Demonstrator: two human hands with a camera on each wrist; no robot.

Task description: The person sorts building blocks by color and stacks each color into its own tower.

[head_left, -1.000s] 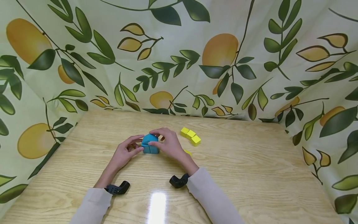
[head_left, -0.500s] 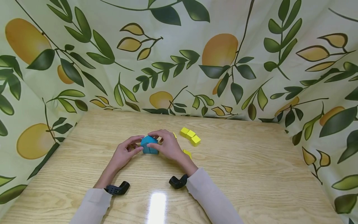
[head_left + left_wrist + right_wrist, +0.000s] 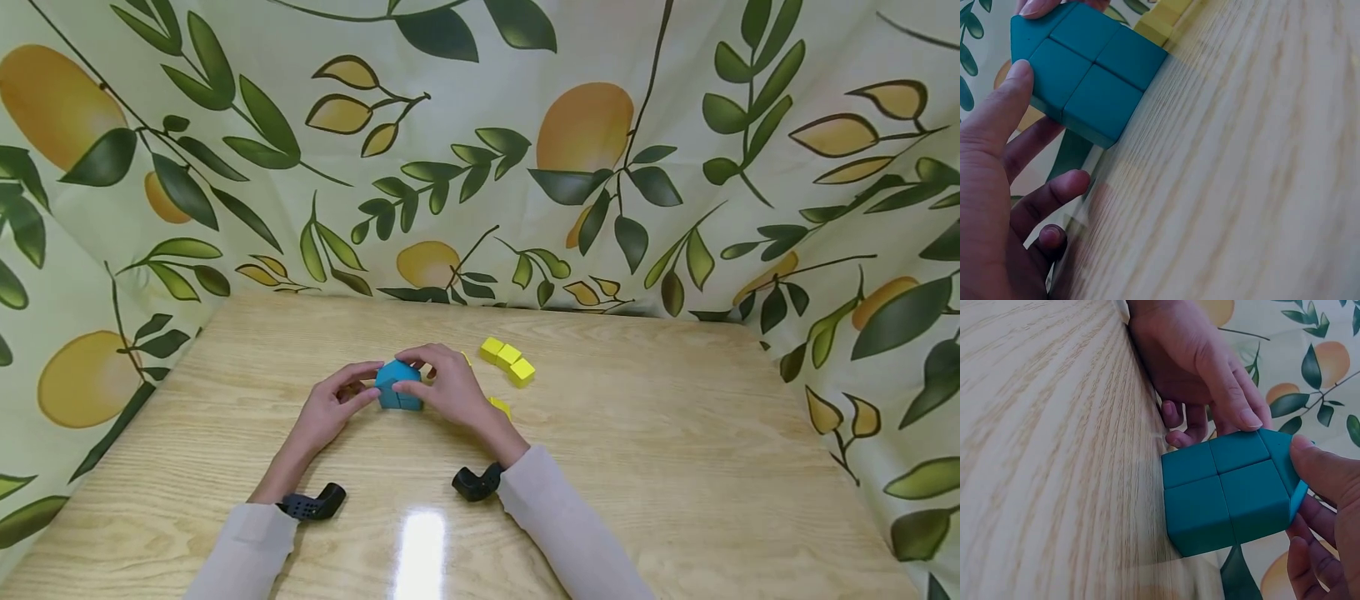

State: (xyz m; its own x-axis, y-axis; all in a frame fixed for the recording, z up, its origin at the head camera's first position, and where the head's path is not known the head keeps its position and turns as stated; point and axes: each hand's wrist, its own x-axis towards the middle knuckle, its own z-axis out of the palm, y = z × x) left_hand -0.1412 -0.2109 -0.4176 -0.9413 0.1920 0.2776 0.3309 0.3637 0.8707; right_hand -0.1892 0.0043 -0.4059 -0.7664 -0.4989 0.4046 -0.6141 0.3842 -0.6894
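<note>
A small stack of blue blocks (image 3: pixel 397 387) stands on the table, square blocks two by two with a wedge-shaped block (image 3: pixel 1280 456) on top, like a little house. My left hand (image 3: pixel 327 410) holds the stack's left side, thumb in front and fingers behind. Thumb and fingers of my right hand (image 3: pixel 448 387) pinch the wedge block from the right. In the left wrist view the left thumb (image 3: pixel 1007 103) lies against the upper side edge of the stack. The stack's back is hidden.
Three yellow blocks (image 3: pixel 507 358) lie in a bent row behind and right of the right hand. Another yellow block (image 3: pixel 500 407) is partly hidden by the right forearm. A fruit-and-leaf patterned cloth (image 3: pixel 585 225) hangs at the table's far edge (image 3: pixel 637 321).
The upper blue blocks have settled: the gap above the lower ones, visible a second ago, has closed. Both hands have kept nearly the same place, and the head view has shifted slightly.
</note>
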